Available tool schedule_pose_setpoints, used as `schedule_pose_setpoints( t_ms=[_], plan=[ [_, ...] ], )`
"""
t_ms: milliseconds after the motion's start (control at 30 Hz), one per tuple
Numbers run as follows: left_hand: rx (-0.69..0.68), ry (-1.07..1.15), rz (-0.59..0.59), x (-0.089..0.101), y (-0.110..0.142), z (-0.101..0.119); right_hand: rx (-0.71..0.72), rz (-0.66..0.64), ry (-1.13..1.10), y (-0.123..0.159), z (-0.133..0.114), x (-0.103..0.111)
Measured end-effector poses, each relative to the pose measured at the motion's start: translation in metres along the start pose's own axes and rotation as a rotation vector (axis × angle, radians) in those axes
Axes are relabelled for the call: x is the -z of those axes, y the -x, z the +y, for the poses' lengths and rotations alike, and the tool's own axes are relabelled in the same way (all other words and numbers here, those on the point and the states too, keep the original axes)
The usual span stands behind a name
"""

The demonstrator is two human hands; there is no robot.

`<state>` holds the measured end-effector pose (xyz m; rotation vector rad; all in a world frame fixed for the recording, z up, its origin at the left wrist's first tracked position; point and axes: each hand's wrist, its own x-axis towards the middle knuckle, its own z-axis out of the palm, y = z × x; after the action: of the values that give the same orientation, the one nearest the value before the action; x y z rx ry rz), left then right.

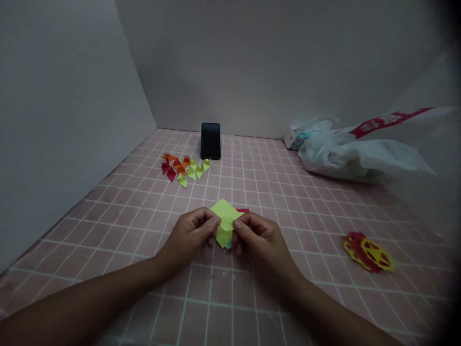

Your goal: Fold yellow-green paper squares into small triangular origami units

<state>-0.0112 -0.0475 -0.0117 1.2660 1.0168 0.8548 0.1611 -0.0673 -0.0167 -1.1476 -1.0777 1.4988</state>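
A yellow-green sheet of origami paper [225, 211] is held up between my two hands, with a crease running across its middle. My left hand [196, 232] pinches its left edge between thumb and fingers. On the opposite edge, my right hand [261, 238] is closed in the same kind of pinch. Behind the sheet, a bit of red paper [242, 210] shows at the upper right, and a sliver of blue peeks out below. The rest of those papers is hidden by the sheet and my fingers.
Beyond my hands lie several small folded paper pieces, yellow-green [192, 172], orange [179, 166] and red [171, 173]. A black phone [211, 141] leans near the back wall. Red and yellow paper cutouts [369, 252] lie at right, before a white plastic bag [334, 156] and a small box [291, 138].
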Motion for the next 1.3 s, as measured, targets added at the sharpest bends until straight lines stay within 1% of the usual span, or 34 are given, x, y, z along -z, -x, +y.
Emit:
schedule_pose_setpoints(
  t_ms=[133,200,267,333,400,500,600,667,833,967,1033,1167,1300],
  plan=[
    [-0.004,0.043,0.070,0.0023,-0.0024,0.0000,-0.069,-0.034,0.017,0.0016,-0.0015,-0.0034],
    [-0.007,0.051,0.089,0.0022,-0.0027,0.0013,-0.100,-0.044,0.012,0.0015,-0.0013,-0.0042],
    [-0.016,0.058,0.092,0.0015,-0.0027,0.0024,-0.103,-0.030,-0.009,0.0010,-0.0003,-0.0041],
    [-0.010,0.088,0.073,0.0003,-0.0028,0.0026,-0.083,0.000,-0.032,0.0005,0.0013,-0.0036],
    [0.015,0.131,0.017,-0.0009,-0.0029,0.0016,-0.060,0.012,-0.056,0.0003,0.0029,-0.0031],
    [0.038,0.147,-0.048,-0.0014,-0.0025,-0.0004,-0.058,-0.019,-0.069,0.0013,0.0049,-0.0039],
    [0.025,0.104,-0.024,0.0001,-0.0016,-0.0012,-0.116,-0.079,-0.036,0.0032,0.0052,-0.0058],
    [0.020,0.076,-0.013,0.0011,-0.0012,-0.0011,-0.138,-0.096,-0.019,0.0040,0.0044,-0.0066],
    [0.046,0.029,-0.050,0.0001,-0.0011,-0.0013,-0.057,-0.046,-0.063,0.0025,0.0019,-0.0050],
    [0.071,0.024,-0.097,-0.0019,-0.0001,-0.0012,-0.102,-0.069,-0.039,0.0015,0.0013,-0.0043],
    [0.067,0.048,-0.104,-0.0021,0.0009,0.0002,-0.094,-0.059,-0.032,0.0020,0.0008,-0.0048],
    [0.039,0.047,-0.080,-0.0015,0.0021,0.0024,-0.087,-0.059,-0.031,0.0035,-0.0003,-0.0057],
    [0.060,0.083,-0.077,-0.0008,0.0003,0.0006,-0.098,-0.061,0.019,0.0047,-0.0008,-0.0053]
  ],
)
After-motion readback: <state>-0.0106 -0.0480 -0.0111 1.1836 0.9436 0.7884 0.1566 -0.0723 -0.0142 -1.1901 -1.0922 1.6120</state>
